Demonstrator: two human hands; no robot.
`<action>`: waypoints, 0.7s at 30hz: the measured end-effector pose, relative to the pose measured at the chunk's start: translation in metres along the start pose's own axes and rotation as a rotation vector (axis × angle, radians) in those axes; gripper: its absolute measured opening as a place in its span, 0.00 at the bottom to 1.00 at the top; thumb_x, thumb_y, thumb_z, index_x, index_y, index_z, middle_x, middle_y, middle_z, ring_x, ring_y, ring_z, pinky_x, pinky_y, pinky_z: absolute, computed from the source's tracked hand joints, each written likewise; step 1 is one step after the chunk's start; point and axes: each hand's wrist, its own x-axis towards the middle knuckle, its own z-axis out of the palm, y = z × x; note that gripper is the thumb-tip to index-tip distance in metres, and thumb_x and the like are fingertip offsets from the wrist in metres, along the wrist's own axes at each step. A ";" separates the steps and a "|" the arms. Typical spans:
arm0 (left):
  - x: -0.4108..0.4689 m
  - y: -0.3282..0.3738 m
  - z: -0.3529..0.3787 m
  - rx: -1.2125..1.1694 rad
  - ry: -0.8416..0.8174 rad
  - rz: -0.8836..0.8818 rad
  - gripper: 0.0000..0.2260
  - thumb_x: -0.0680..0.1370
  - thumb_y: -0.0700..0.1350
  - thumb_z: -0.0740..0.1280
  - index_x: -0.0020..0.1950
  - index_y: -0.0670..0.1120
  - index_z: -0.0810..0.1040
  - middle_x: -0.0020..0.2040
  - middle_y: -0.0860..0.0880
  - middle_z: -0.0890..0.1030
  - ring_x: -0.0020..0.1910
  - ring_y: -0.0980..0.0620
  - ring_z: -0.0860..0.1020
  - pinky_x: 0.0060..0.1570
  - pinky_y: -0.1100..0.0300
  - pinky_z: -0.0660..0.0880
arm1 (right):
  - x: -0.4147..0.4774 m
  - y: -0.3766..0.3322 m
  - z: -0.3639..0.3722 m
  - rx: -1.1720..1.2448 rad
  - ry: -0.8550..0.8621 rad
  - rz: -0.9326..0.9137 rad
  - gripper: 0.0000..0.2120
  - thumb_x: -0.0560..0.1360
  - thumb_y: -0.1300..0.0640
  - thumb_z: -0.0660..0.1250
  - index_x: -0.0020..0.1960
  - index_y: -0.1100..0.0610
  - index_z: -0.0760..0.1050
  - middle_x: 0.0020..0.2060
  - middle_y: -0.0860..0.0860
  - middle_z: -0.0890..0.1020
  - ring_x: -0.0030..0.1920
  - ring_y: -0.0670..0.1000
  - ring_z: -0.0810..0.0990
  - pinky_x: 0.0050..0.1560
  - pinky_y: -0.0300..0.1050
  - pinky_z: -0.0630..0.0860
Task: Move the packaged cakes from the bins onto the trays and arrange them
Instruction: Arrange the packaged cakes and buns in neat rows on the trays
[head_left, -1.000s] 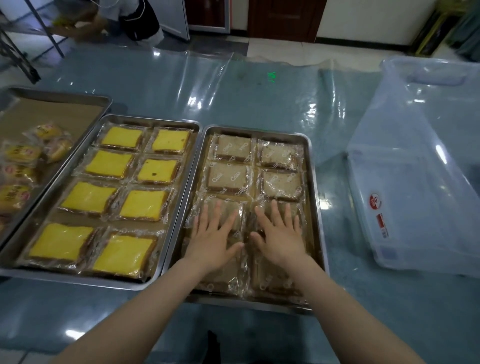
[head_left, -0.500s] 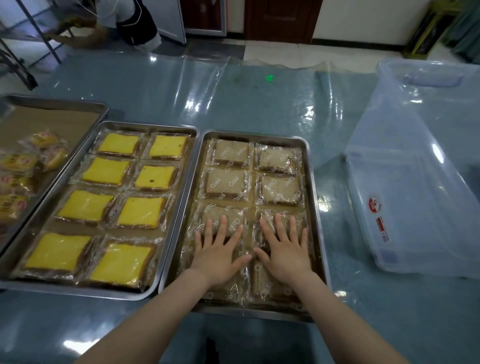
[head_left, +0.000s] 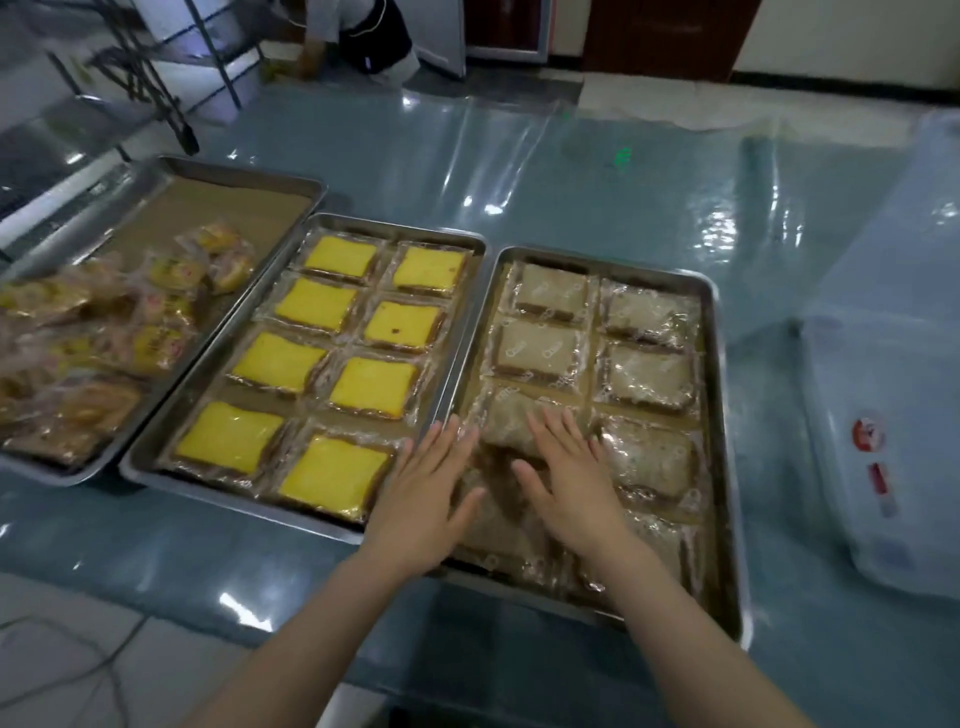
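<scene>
Beneath the right hand's fingers, a brown cake packet (head_left: 506, 415) lies in the steel tray (head_left: 719, 415). Its long axis runs across the tray and appears slightly skewed against its neighbours. Both hands are held flat, fingers straight, side by side but apart, and nothing is gripped. The right hand (head_left: 569, 480) is laid on the packet. The left hand (head_left: 431, 488) is placed just to its left over the tray's rim, contact unconfirmed. The right hand is the nearer. A squaring nudge from the left is judged outstanding. The clear bin (head_left: 883, 389) stands well apart, right of both hands.
</scene>
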 end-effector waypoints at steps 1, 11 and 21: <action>-0.007 -0.010 -0.005 -0.018 0.022 -0.020 0.28 0.80 0.56 0.53 0.75 0.56 0.42 0.75 0.57 0.41 0.72 0.60 0.35 0.67 0.65 0.30 | 0.002 -0.012 0.004 0.001 -0.013 -0.020 0.30 0.79 0.39 0.50 0.77 0.47 0.47 0.76 0.44 0.47 0.75 0.46 0.40 0.73 0.48 0.39; -0.083 -0.157 -0.097 -0.192 0.263 -0.182 0.26 0.80 0.50 0.60 0.76 0.50 0.55 0.77 0.50 0.53 0.75 0.55 0.47 0.72 0.59 0.43 | 0.025 -0.148 0.041 0.044 -0.044 -0.124 0.26 0.79 0.45 0.58 0.75 0.49 0.59 0.75 0.48 0.59 0.75 0.50 0.54 0.74 0.46 0.53; -0.204 -0.326 -0.190 -0.187 0.339 -0.297 0.26 0.80 0.52 0.59 0.76 0.54 0.54 0.77 0.53 0.52 0.75 0.54 0.49 0.74 0.55 0.44 | 0.047 -0.359 0.133 0.166 -0.081 -0.200 0.22 0.79 0.48 0.61 0.71 0.53 0.68 0.71 0.51 0.67 0.73 0.52 0.62 0.71 0.47 0.60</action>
